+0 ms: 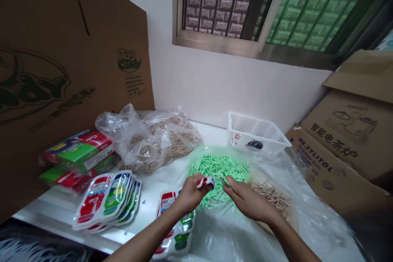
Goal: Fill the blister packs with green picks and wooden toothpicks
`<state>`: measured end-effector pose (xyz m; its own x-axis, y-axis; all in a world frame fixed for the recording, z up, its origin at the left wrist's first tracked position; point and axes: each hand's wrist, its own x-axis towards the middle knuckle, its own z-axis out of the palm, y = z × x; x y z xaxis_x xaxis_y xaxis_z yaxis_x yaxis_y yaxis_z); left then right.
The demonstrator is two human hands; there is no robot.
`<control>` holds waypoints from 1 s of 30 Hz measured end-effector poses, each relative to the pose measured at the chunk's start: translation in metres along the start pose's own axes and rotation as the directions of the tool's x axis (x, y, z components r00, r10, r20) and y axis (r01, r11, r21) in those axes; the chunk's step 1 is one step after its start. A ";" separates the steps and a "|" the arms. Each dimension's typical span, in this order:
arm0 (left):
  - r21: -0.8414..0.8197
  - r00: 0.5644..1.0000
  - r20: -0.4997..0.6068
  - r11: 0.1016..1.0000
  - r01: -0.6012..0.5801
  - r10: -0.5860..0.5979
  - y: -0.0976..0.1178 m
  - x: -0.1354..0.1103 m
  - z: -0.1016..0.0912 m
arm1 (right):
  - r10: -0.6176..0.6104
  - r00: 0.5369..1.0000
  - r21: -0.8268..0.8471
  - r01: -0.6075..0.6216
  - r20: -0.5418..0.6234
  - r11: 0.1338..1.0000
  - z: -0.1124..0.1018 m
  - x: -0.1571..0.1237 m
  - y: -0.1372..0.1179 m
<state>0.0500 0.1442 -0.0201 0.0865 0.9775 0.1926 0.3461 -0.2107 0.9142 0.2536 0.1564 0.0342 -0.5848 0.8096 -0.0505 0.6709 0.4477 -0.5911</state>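
Note:
My left hand (192, 192) is closed around a small white packet with red and blue print (206, 181), its end pointing right. My right hand (245, 196) is just across from it, thumb and fingers pinched on what looks like pale green sticks (224, 180); how many is unclear. Below both hands lies a heap of short green sticks (219, 164) on clear plastic. Brown sticks (272, 197) sit in a round holder by my right wrist. Partly hidden under my left forearm are printed red-and-green blister cards (175, 239).
More printed cards (104, 200) are stacked at the left, before red-and-green boxes (80, 151). Behind, a clear bag (153, 139) holds brown sticks. A white plastic basket (258, 137) stands by the wall. Large cardboard boxes (101, 41) flank both sides.

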 end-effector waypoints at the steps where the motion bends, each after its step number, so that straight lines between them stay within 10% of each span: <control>1: 0.029 1.000 -0.002 0.999 -0.024 0.025 0.003 0.000 -0.001 | -0.007 1.000 0.001 0.007 0.006 1.000 0.001 0.000 -0.001; 9: 0.123 0.992 -0.033 0.985 -0.119 0.124 0.014 -0.003 -0.004 | 0.004 1.000 0.009 -0.004 -0.005 1.000 0.005 -0.001 -0.003; 23: -0.245 0.985 0.117 0.957 0.155 -0.129 0.008 -0.006 0.001 | -0.008 0.999 -0.014 0.009 0.036 1.000 0.010 -0.006 -0.003; 30: -0.090 0.997 0.016 0.993 0.072 -0.071 0.012 -0.007 0.004 | 0.012 1.000 0.039 -0.011 -0.024 0.999 0.006 -0.010 -0.009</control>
<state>0.0578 0.1348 -0.0117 0.0767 0.9896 0.1217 0.2658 -0.1380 0.9541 0.2504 0.1421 0.0352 -0.5661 0.8235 -0.0384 0.6590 0.4241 -0.6211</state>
